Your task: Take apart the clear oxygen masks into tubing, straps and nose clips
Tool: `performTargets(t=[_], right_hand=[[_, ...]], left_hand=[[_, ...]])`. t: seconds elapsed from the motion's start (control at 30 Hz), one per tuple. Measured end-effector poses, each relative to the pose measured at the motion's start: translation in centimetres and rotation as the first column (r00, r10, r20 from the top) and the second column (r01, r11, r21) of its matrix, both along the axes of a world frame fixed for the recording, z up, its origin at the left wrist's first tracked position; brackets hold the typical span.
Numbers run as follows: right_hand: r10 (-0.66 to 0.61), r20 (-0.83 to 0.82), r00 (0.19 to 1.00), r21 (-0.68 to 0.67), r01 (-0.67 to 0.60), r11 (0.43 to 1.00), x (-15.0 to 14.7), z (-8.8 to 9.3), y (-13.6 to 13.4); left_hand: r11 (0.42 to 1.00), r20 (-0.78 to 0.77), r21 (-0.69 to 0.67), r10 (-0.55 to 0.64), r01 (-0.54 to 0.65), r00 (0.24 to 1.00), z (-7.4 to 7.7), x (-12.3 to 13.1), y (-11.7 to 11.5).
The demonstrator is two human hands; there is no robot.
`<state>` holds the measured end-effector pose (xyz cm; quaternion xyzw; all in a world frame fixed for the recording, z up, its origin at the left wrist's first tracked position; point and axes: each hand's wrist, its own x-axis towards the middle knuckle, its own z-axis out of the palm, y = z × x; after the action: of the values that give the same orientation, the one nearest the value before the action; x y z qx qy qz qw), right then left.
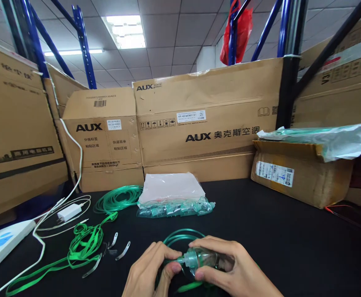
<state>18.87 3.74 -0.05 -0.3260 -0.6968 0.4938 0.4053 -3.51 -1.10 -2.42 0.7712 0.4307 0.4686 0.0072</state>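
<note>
My left hand (155, 268) pinches the end of a green tube (180, 236) at the narrow tip of a clear green connector (190, 259). Around the clear plastic mask (210, 259) on the connector's right side, my right hand (230, 264) has its thumb and fingers closed. Tube and connector meet between the two hands. Loops of the tube lie behind and beneath them on the black table. Part of a green strap (189, 286) shows below the mask.
Left are green straps (86, 243), metal strips (123, 251), a charger (69, 212) and a power strip (3, 243). Behind lie coiled tubing (118, 199) and a bagged pack (172, 189). An open carton (304, 173) stands right; AUX boxes (199, 152) line the back.
</note>
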Motion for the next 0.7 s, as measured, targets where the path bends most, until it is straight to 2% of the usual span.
performTargets(t=[0.3, 0.5, 0.6, 0.7], right_hand=[[-0.004, 0.032, 0.999, -0.004, 0.004, 1.000, 0.0, 0.1, 0.2], [-0.009, -0.009, 1.000, -0.089, 0.008, 0.996, -0.1, 0.4, -0.3], [-0.033, -0.022, 0.999, -0.096, 0.030, 0.995, -0.3, 0.8, -0.4], [-0.057, -0.033, 0.998, -0.102, 0.053, 0.993, -0.4, 1.3, -0.6]], left_hand=[[0.996, -0.083, 0.074, -0.043, 0.049, 0.996, 0.0, -0.7, 0.5], [0.993, 0.011, 0.118, -0.019, 0.017, 1.000, -0.5, 0.5, 0.3], [0.985, 0.017, 0.172, 0.029, -0.031, 0.999, -1.1, 0.9, 0.3], [0.984, 0.026, 0.169, 0.042, -0.046, 0.999, -1.3, 1.0, 0.4]])
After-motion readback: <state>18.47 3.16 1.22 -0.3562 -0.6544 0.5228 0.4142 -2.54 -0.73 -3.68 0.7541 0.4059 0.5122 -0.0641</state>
